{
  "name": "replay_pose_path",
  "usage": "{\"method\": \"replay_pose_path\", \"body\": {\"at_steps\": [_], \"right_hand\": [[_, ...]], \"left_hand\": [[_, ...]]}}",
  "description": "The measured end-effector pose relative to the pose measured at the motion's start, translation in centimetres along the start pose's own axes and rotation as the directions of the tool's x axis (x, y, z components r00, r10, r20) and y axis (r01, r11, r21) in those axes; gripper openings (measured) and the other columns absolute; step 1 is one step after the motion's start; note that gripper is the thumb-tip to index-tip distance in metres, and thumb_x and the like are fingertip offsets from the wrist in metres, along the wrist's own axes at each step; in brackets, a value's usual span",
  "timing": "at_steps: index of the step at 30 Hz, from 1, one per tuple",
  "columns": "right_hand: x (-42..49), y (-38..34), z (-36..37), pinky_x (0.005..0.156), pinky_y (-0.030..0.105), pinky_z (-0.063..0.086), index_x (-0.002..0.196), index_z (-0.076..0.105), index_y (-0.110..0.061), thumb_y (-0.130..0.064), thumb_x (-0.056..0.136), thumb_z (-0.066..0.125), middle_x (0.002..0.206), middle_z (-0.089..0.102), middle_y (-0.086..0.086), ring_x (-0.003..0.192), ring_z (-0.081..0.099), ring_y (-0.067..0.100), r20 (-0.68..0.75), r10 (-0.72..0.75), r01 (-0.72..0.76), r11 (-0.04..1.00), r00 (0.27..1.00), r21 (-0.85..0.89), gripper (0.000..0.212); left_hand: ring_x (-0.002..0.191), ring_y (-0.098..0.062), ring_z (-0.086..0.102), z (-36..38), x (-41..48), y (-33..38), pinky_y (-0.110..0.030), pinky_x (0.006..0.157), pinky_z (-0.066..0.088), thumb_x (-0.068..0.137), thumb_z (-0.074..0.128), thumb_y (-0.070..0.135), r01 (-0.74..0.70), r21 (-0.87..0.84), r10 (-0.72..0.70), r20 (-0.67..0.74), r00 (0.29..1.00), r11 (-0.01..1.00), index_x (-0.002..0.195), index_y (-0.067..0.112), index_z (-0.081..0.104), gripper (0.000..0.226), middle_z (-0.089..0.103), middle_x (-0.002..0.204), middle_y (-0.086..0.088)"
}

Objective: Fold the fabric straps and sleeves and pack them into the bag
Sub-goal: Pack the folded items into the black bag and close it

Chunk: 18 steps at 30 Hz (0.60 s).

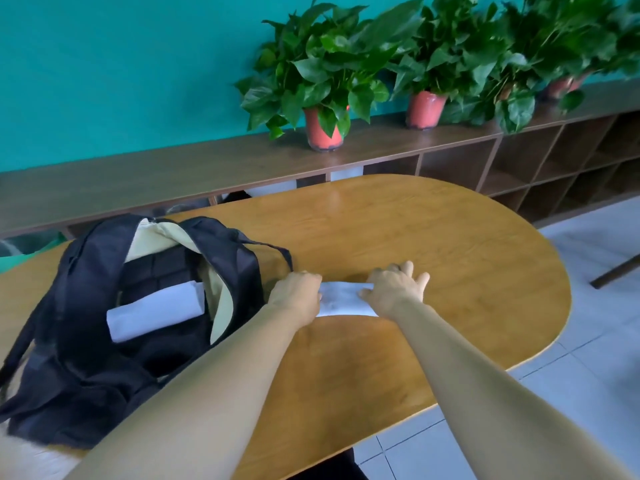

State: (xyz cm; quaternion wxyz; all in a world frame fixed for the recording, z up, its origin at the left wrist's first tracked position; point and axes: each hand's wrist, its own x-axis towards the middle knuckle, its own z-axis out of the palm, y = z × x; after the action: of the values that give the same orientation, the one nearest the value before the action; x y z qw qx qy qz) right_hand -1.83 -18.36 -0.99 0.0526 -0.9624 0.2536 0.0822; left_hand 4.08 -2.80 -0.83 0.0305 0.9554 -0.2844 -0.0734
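The white folded fabric strip (341,299) lies crosswise just right of the black fabric backpack (79,271); my left hand (298,292) pinches it, my right hand (394,289) presses it, fingers straight.

I see a wooden table (433,244), potted plants (424,110) on a long shelf (173,171) from twelve to two o'clock, and perhaps a chair leg (616,271) at three.

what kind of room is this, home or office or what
Likely an office or classroom common room, not certain: an oval wooden table, a long low cubby shelf along a teal wall, and potted plants lined on top.
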Motion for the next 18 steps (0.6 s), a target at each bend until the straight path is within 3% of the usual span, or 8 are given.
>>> {"method": "replay_pose_path", "body": {"at_steps": [2, 5, 8, 13, 18], "right_hand": [[0.2, 0.0, -0.2, 0.103, 0.050, 0.023, 0.122, 0.052, -0.024, -0.047, 0.095, 0.037, 0.127, 0.045, 0.004, 0.123, 0.024, 0.026, 0.032, -0.004, 0.005, 0.999, 0.999, -0.033, 0.039], [0.1, 0.0, -0.2, 0.102, 0.049, 0.024, 0.127, 0.048, -0.021, -0.049, 0.096, 0.037, 0.130, 0.045, 0.004, 0.123, 0.026, 0.025, 0.051, -0.012, 0.014, 0.999, 0.999, -0.034, 0.043], [-0.6, 0.3, -0.1, 0.098, 0.045, 0.026, 0.123, 0.048, -0.020, -0.046, 0.096, 0.038, 0.124, 0.049, 0.002, 0.120, 0.029, 0.023, 0.014, -0.034, 0.034, 0.999, 0.999, 0.021, 0.039], [-2.7, 1.2, -1.0, 0.091, 0.040, 0.024, 0.105, 0.047, -0.026, -0.044, 0.096, 0.042, 0.082, 0.054, -0.003, 0.115, 0.034, 0.015, -0.036, -0.030, 0.036, 0.984, 0.999, 0.175, 0.021], [-5.3, -0.4, -4.5, 0.083, 0.038, 0.021, 0.089, 0.048, -0.026, -0.038, 0.090, 0.048, 0.075, 0.053, -0.004, 0.103, 0.037, 0.017, -0.202, -0.060, 0.115, 0.955, 0.977, 0.273, 0.012]], "left_hand": [[0.103, -0.029, 0.055, -0.3, 0.5, 0.4, -0.034, 0.077, 0.040, 0.096, 0.044, 0.014, 0.008, 0.058, -0.010, 0.020, 1.000, 0.998, 0.109, 0.015, 0.055, 0.016, 0.055, 0.116, -0.008], [0.100, -0.025, 0.054, -0.7, 0.8, 0.8, -0.032, 0.081, 0.034, 0.093, 0.048, 0.013, 0.031, 0.118, -0.036, 0.040, 0.999, 0.993, 0.098, 0.018, 0.054, 0.009, 0.057, 0.111, -0.005], [0.099, -0.022, 0.054, -0.9, 0.3, 0.9, -0.033, 0.087, 0.035, 0.091, 0.054, 0.017, 0.046, 0.128, -0.052, 0.048, 0.997, 0.991, 0.106, 0.019, 0.057, 0.016, 0.056, 0.109, -0.002], [0.095, -0.021, 0.054, -2.4, -2.3, 0.9, -0.034, 0.087, 0.034, 0.093, 0.049, 0.022, 0.000, -0.028, 0.000, -0.003, 1.000, 1.000, 0.108, 0.021, 0.055, 0.016, 0.060, 0.104, 0.002], [0.088, -0.022, 0.055, -7.0, -6.3, -0.6, -0.035, 0.086, 0.034, 0.092, 0.052, 0.024, 0.002, -0.226, -0.012, -0.044, 0.999, 0.974, 0.101, 0.023, 0.058, 0.011, 0.062, 0.093, 0.002]]}}
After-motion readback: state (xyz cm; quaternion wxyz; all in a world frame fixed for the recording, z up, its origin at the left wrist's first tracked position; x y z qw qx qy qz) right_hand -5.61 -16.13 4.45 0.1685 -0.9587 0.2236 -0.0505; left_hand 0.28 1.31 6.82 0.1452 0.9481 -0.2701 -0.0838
